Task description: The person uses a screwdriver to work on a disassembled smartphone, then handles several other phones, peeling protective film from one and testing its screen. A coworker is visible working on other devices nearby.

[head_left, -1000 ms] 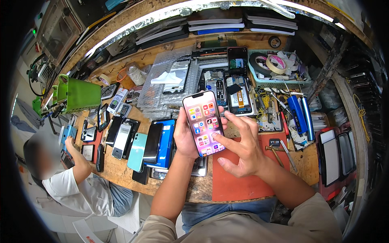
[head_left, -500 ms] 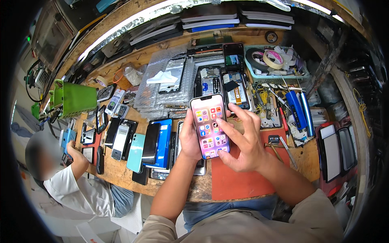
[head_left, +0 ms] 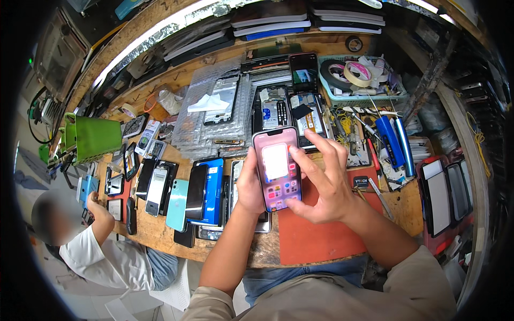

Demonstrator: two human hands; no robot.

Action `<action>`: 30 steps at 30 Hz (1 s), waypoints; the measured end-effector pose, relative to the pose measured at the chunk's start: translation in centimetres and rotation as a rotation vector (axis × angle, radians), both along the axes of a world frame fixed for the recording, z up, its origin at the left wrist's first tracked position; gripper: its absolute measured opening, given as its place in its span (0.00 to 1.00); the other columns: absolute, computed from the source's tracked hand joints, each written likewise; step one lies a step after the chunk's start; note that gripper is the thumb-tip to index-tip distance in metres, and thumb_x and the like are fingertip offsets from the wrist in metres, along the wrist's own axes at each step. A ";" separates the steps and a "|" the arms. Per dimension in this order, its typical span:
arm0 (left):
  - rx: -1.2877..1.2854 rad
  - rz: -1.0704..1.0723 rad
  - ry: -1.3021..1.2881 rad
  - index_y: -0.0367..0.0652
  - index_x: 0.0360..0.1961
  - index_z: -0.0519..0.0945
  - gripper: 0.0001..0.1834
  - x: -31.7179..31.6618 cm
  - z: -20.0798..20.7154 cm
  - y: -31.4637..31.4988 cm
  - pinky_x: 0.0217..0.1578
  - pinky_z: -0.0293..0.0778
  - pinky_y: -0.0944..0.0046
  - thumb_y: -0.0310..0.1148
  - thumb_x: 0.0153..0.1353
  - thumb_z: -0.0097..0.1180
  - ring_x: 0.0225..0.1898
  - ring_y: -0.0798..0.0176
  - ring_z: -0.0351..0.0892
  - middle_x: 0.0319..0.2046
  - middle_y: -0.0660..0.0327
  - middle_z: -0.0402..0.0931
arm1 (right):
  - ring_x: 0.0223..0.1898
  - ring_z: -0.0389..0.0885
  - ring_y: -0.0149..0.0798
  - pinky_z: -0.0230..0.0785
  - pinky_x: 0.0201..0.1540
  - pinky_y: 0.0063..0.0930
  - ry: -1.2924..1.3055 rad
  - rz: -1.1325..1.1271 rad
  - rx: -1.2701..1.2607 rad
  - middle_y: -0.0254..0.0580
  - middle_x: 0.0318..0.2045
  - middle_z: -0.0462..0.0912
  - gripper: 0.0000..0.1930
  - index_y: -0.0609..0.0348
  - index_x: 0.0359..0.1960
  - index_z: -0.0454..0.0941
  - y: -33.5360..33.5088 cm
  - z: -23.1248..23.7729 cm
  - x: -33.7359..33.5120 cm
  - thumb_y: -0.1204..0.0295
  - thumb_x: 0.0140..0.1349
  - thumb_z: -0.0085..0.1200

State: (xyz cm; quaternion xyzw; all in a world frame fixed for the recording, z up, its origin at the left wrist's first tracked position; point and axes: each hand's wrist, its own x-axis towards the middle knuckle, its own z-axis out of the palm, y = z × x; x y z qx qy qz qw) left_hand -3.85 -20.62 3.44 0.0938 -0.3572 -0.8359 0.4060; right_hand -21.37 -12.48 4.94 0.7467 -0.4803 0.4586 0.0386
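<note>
Above the bench's front part, my left hand (head_left: 249, 187) is wrapped round the left side of a lit smartphone (head_left: 277, 170). A white panel covers the upper part of its screen, with rows of app icons below. My right hand (head_left: 326, 184) hovers at the phone's right side, fingers spread; the index fingertip is close to the upper right of the screen, and I cannot tell if it touches. The thumb is by the lower right edge. Under my right hand lies a reddish-orange mat (head_left: 321, 235).
Several phones, a mint-green one (head_left: 176, 203) among them, and a blue box (head_left: 214, 195) lie to the left. Bubble wrap (head_left: 201, 120) and opened phones are behind. A teal basket (head_left: 364, 100) holds tape rolls. Blue screwdriver-like tools (head_left: 390, 142) lie right. A co-worker's hand (head_left: 96, 206) is far left.
The phone's icon screen has given way to a white panel opening over its upper part. My right index finger has lifted slightly toward the screen's upper right. My left hand keeps its hold.
</note>
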 end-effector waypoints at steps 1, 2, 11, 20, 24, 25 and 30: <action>0.008 -0.007 0.036 0.36 0.72 0.68 0.41 0.2 0.1 -0.2 0.62 0.77 0.48 0.62 0.79 0.29 0.59 0.46 0.82 0.61 0.44 0.78 | 0.67 0.63 0.60 0.54 0.69 0.56 -0.008 0.009 0.029 0.61 0.73 0.62 0.50 0.51 0.73 0.70 0.0 0.0 0.1 0.52 0.45 0.74; 0.001 -0.013 0.055 0.36 0.72 0.68 0.41 0.4 0.2 -0.5 0.62 0.78 0.47 0.63 0.79 0.29 0.58 0.45 0.83 0.61 0.44 0.79 | 0.67 0.62 0.60 0.54 0.69 0.57 -0.008 0.011 0.063 0.61 0.73 0.60 0.53 0.50 0.75 0.67 -0.1 0.0 0.2 0.50 0.44 0.75; -0.003 -0.094 0.201 0.35 0.76 0.62 0.46 1.3 0.9 -1.8 0.60 0.80 0.41 0.66 0.78 0.23 0.60 0.38 0.81 0.67 0.37 0.72 | 0.68 0.63 0.60 0.56 0.68 0.57 0.046 -0.031 -0.006 0.59 0.72 0.61 0.63 0.50 0.77 0.60 -0.9 -1.4 -0.1 0.52 0.37 0.84; -0.010 -0.093 0.134 0.36 0.77 0.60 0.43 0.4 0.5 -0.9 0.61 0.80 0.40 0.62 0.80 0.21 0.61 0.40 0.80 0.66 0.38 0.72 | 0.66 0.64 0.57 0.59 0.67 0.54 0.003 -0.037 0.009 0.56 0.71 0.64 0.53 0.51 0.72 0.70 -1.0 -1.3 -0.4 0.54 0.41 0.81; -0.019 -0.014 0.024 0.36 0.76 0.61 0.40 0.2 0.1 -0.8 0.62 0.79 0.43 0.59 0.81 0.22 0.64 0.43 0.78 0.66 0.39 0.73 | 0.65 0.64 0.55 0.57 0.67 0.52 -0.003 0.039 0.002 0.54 0.71 0.64 0.43 0.49 0.66 0.78 -0.5 -0.7 -0.4 0.54 0.45 0.78; -0.046 -0.030 0.015 0.36 0.76 0.62 0.40 0.2 0.0 -0.8 0.62 0.78 0.45 0.58 0.81 0.23 0.64 0.44 0.78 0.66 0.39 0.73 | 0.65 0.64 0.55 0.57 0.67 0.52 0.002 0.042 -0.010 0.55 0.71 0.65 0.42 0.49 0.66 0.79 -0.5 -0.5 -0.4 0.55 0.45 0.77; -0.011 -0.052 -0.117 0.36 0.75 0.63 0.39 -0.5 -0.5 0.6 0.62 0.78 0.48 0.58 0.81 0.25 0.61 0.46 0.80 0.60 0.42 0.78 | 0.65 0.64 0.57 0.56 0.68 0.52 0.001 -0.061 -0.075 0.57 0.71 0.64 0.40 0.49 0.66 0.80 -0.4 0.3 -1.1 0.54 0.47 0.73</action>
